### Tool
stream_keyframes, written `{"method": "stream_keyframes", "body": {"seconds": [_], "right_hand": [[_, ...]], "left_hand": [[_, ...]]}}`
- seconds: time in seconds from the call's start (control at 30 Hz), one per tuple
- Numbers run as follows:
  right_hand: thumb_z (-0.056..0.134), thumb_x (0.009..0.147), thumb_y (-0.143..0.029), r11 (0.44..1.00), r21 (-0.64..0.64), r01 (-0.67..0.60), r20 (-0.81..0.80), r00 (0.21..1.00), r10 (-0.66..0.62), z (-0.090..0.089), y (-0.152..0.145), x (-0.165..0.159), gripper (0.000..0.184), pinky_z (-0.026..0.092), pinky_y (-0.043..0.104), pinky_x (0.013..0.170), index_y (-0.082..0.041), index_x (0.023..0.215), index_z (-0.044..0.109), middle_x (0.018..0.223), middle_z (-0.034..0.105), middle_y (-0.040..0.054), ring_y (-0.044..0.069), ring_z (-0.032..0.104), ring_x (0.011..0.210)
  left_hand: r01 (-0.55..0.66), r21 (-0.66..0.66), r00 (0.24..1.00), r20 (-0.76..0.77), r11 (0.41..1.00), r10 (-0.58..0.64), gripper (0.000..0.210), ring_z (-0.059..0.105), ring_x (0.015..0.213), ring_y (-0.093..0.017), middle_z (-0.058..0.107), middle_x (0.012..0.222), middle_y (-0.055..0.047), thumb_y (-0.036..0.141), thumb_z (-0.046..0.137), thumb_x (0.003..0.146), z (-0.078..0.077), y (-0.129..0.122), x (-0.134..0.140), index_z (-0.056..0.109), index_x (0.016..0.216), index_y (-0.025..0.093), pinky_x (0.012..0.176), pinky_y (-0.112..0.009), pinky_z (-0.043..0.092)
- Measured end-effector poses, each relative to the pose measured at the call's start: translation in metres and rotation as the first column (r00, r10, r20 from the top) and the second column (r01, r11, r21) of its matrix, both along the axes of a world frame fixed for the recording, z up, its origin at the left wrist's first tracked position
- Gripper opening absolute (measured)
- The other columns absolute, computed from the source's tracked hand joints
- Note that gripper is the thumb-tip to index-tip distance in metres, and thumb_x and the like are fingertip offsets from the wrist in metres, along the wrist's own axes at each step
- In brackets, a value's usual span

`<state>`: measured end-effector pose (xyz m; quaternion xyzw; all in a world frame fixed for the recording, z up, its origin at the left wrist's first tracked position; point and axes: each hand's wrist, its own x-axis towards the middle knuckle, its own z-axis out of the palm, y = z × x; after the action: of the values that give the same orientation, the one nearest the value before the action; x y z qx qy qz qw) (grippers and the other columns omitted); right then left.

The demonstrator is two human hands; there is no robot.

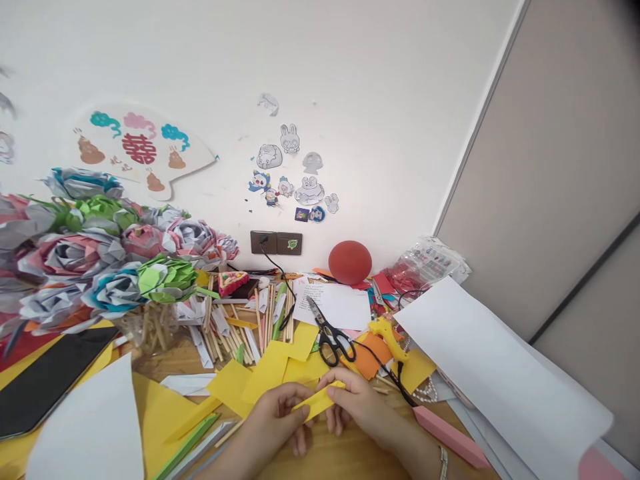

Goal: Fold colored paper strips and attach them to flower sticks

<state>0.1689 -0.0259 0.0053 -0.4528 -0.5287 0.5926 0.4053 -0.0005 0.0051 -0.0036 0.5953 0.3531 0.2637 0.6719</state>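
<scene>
A narrow folded strip of yellow paper (320, 401) is pinched between both hands above the table's front. My left hand (280, 412) grips its left end with thumb and fingers, closed. On the other end, my right hand (353, 400) is closed too, thumb on top of the paper. Just beyond the hands lie yellow paper squares (270, 370) and black-handled scissors (330, 337), blades pointing away. The undersides of the fingers are partly hidden.
Folded paper flowers (100, 267) crowd the left, above a black phone-like slab (55, 380). Wooden sticks (225, 340), a red balloon (350, 262) and a yellow glue gun (387, 337) with a black cord lie farther back. Large white sheets (500, 360) cover the right.
</scene>
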Motion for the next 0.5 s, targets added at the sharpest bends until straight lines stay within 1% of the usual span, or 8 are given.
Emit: {"method": "stream_keyframes", "body": {"seconds": [0.1,0.2,0.33,0.4,0.5], "right_hand": [[0.046,0.072,-0.025,0.998,-0.055,-0.004,-0.028,1.000,0.002,0.0030,-0.0001,0.0010,0.019,0.034,0.018,0.040,-0.014,0.086,0.053,0.045,0.055,-0.0055,0.007,0.045,0.036],[0.048,0.068,-0.022,0.997,-0.077,0.014,-0.061,0.998,-0.019,0.0043,-0.0001,0.0008,0.019,0.035,0.018,0.040,-0.014,0.084,0.054,0.047,0.057,-0.0049,0.007,0.045,0.036],[0.049,0.067,-0.022,0.994,-0.092,0.056,-0.110,0.992,-0.066,0.0010,0.0014,-0.0003,0.019,0.034,0.018,0.038,-0.014,0.083,0.055,0.046,0.058,-0.0042,0.006,0.045,0.033],[0.051,0.066,-0.022,0.993,-0.099,0.068,-0.150,0.985,-0.083,-0.0014,0.0022,-0.0007,0.019,0.035,0.018,0.037,-0.013,0.083,0.055,0.046,0.059,-0.0034,0.007,0.045,0.033],[0.054,0.066,-0.022,0.989,-0.122,0.078,-0.223,0.969,-0.104,-0.0031,0.0025,-0.0015,0.017,0.036,0.018,0.038,-0.013,0.081,0.055,0.048,0.059,-0.0028,0.006,0.046,0.034]], "left_hand": [[-0.006,-0.004,1.000,0.004,1.000,0.006,0.041,0.055,0.037,-0.009,0.060,0.060,0.003,0.049,0.063,0.064,0.0012,0.0015,-0.0003,0.056,0.080,0.012,0.039,-0.021,0.040],[-0.007,-0.006,1.000,-0.004,1.000,0.007,0.040,0.052,0.035,-0.008,0.061,0.061,0.003,0.046,0.064,0.064,0.0049,0.0022,-0.0012,0.058,0.081,0.011,0.037,-0.019,0.034],[-0.029,-0.010,0.999,-0.024,1.000,0.029,0.038,0.048,0.032,-0.007,0.060,0.053,0.004,0.044,0.065,0.063,0.0079,0.0026,-0.0029,0.060,0.080,0.011,0.038,-0.018,0.029],[-0.053,-0.035,0.998,-0.020,0.998,0.052,0.037,0.046,0.032,-0.006,0.061,0.051,0.004,0.043,0.066,0.062,0.0076,0.0030,-0.0037,0.061,0.080,0.010,0.039,-0.019,0.029],[-0.112,-0.113,0.992,0.038,0.987,0.117,0.034,0.043,0.033,-0.004,0.065,0.056,0.001,0.037,0.070,0.060,0.0094,0.0023,-0.0048,0.064,0.078,0.010,0.040,-0.018,0.028]]}}
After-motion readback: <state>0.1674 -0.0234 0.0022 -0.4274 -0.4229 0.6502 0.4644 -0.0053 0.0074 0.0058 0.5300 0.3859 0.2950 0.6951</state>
